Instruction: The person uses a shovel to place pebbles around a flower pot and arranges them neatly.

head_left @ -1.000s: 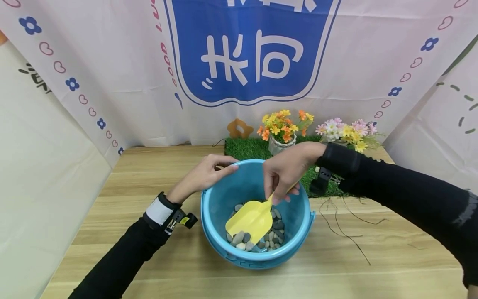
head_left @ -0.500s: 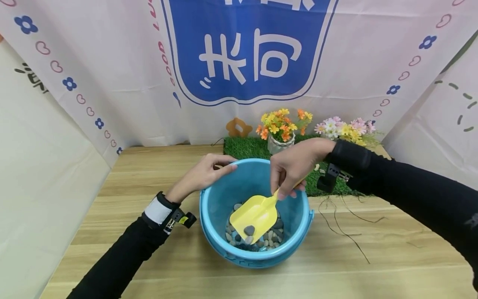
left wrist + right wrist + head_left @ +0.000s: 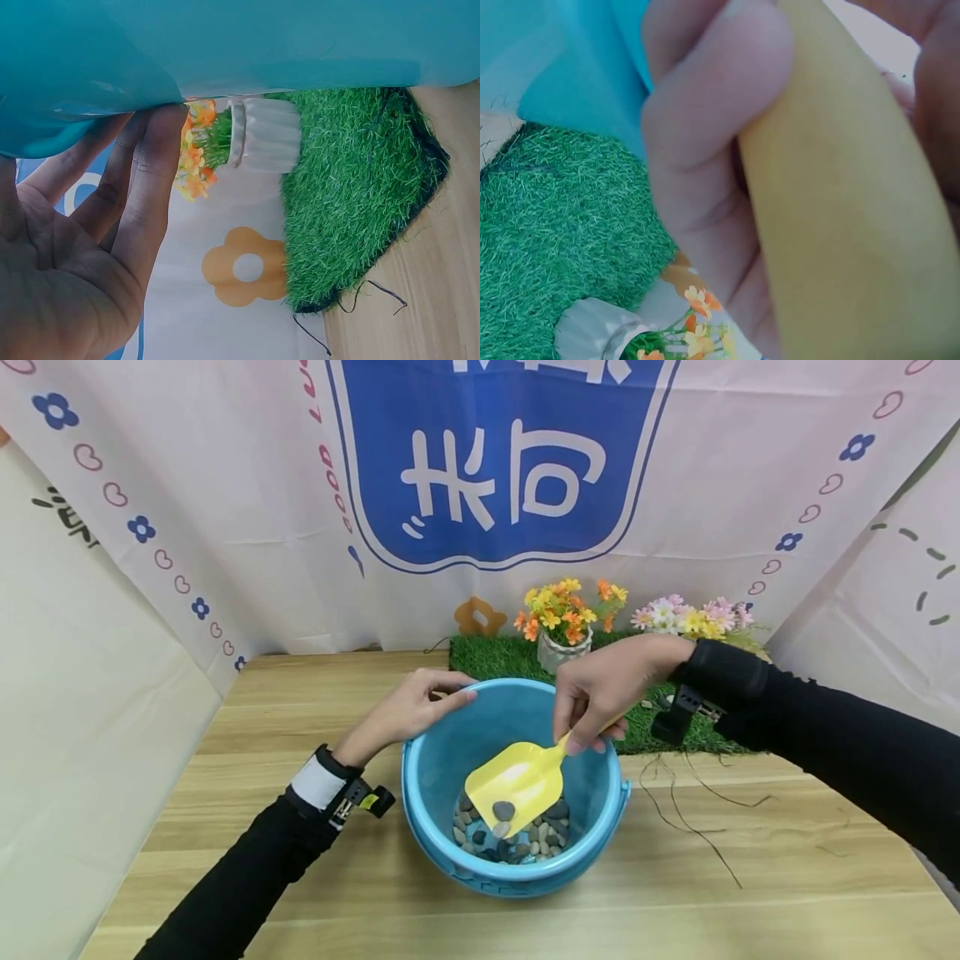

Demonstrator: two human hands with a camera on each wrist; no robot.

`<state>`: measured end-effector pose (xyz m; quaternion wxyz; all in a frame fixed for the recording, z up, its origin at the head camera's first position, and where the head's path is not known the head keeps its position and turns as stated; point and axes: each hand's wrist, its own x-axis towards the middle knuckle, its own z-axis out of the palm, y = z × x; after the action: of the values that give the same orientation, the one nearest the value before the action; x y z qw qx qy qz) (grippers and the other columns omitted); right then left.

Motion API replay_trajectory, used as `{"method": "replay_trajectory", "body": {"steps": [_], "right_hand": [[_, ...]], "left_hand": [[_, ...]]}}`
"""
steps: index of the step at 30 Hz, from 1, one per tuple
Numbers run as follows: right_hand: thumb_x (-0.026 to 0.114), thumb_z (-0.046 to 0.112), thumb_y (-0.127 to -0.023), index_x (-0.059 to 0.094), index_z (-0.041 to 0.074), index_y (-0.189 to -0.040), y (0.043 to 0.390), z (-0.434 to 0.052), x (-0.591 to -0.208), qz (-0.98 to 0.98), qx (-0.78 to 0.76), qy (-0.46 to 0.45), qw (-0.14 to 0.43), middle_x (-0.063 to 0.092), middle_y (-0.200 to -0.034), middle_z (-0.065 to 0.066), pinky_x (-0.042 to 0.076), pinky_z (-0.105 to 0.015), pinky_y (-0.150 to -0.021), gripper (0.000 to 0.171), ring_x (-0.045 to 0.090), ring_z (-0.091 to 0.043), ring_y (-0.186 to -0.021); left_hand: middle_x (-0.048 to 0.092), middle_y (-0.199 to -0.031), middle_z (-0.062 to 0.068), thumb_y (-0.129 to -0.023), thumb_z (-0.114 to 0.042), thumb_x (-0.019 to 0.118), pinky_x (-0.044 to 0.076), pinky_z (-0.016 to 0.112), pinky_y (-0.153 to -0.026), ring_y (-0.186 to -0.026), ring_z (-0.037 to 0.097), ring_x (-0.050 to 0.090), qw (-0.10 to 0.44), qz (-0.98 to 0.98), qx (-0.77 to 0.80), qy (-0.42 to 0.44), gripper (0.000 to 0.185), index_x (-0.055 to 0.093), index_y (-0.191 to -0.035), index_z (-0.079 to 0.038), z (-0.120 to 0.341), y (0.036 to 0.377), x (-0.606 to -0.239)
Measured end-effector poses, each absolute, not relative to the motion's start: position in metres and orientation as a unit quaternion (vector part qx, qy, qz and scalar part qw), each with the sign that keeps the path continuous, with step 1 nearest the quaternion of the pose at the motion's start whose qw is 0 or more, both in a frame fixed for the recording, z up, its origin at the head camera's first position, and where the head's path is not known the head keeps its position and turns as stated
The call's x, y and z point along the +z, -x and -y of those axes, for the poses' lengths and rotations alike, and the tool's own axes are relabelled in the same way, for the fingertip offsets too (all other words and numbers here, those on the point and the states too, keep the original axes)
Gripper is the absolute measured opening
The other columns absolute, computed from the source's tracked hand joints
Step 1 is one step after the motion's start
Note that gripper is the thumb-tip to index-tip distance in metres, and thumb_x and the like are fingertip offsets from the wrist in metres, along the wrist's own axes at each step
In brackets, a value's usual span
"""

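The right hand (image 3: 600,689) has its grip pinched round the handle of a yellow scoop (image 3: 520,783), whose blade hangs tilted inside the blue bucket (image 3: 592,852) with one dark pebble (image 3: 503,811) on it (more pebbles lie on the bucket's bottom). The left hand (image 3: 408,710) rests its straight, spread fingers (image 3: 154,161) on the bucket's far-left rim. The bucket stands on the wooden table (image 3: 750,877), just before a patch of green turf (image 3: 495,656).

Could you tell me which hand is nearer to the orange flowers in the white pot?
Right. The right hand is just in front of the orange flowers; the left hand rests farther left, on the bucket rim.
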<state>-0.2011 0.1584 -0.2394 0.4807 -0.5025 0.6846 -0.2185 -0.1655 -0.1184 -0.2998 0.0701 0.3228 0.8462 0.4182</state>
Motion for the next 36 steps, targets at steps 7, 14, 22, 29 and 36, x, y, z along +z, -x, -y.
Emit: {"method": "replay_trajectory", "body": {"steps": [7, 14, 22, 29, 36], "right_hand": [[0.056, 0.020, -0.096, 0.073, 0.019, -0.103, 0.200, -0.172, -0.235, -0.680, -0.238, 0.510, 0.470, 0.065, -0.073, -0.005, 0.048, -0.036, -0.049, 0.019, 0.050, -0.030, -0.052], [0.055, 0.019, -0.096, 0.071, 0.013, -0.106, 0.200, -0.187, -0.234, -0.690, -0.254, 0.501, 0.458, 0.065, -0.073, -0.005, 0.047, -0.032, -0.047, 0.020, 0.049, -0.025, -0.051], [0.057, 0.021, -0.095, 0.072, 0.015, -0.106, 0.198, -0.210, -0.234, -0.718, -0.266, 0.466, 0.444, 0.063, -0.071, -0.007, 0.046, -0.028, -0.046, 0.019, 0.047, -0.034, -0.050], [0.055, 0.015, -0.096, 0.071, 0.016, -0.108, 0.200, -0.237, -0.234, -0.730, -0.289, 0.451, 0.424, 0.061, -0.068, -0.008, 0.045, -0.028, -0.043, 0.020, 0.046, -0.022, -0.046], [0.053, 0.010, -0.096, 0.071, 0.012, -0.107, 0.204, -0.264, -0.240, -0.741, -0.311, 0.439, 0.401, 0.059, -0.065, -0.010, 0.045, -0.029, -0.040, 0.021, 0.046, -0.020, -0.044]], "left_hand": [[0.065, -0.099, 0.014, -0.096, -0.010, 0.054, 0.053, 0.032, -0.074, -0.086, 0.025, 0.064, 0.069, -0.850, 0.415, -0.317, 0.024, 0.064, -0.114, 0.002, 0.117, 0.163, -0.298], [0.065, -0.099, 0.015, -0.095, -0.008, 0.054, 0.053, 0.031, -0.073, -0.085, 0.024, 0.064, 0.068, -0.850, 0.417, -0.315, 0.024, 0.064, -0.114, 0.003, 0.117, 0.164, -0.298], [0.065, -0.099, 0.014, -0.096, -0.010, 0.054, 0.053, 0.030, -0.071, -0.084, 0.021, 0.064, 0.074, -0.847, 0.420, -0.318, 0.024, 0.064, -0.114, 0.002, 0.117, 0.164, -0.299], [0.065, -0.099, 0.014, -0.096, -0.011, 0.053, 0.053, 0.031, -0.071, -0.084, 0.019, 0.063, 0.074, -0.844, 0.425, -0.318, 0.025, 0.064, -0.115, 0.002, 0.118, 0.166, -0.300], [0.065, -0.100, 0.013, -0.096, -0.011, 0.054, 0.053, 0.030, -0.071, -0.084, 0.019, 0.063, 0.075, -0.847, 0.421, -0.316, 0.025, 0.064, -0.115, 0.001, 0.118, 0.166, -0.300]]}}
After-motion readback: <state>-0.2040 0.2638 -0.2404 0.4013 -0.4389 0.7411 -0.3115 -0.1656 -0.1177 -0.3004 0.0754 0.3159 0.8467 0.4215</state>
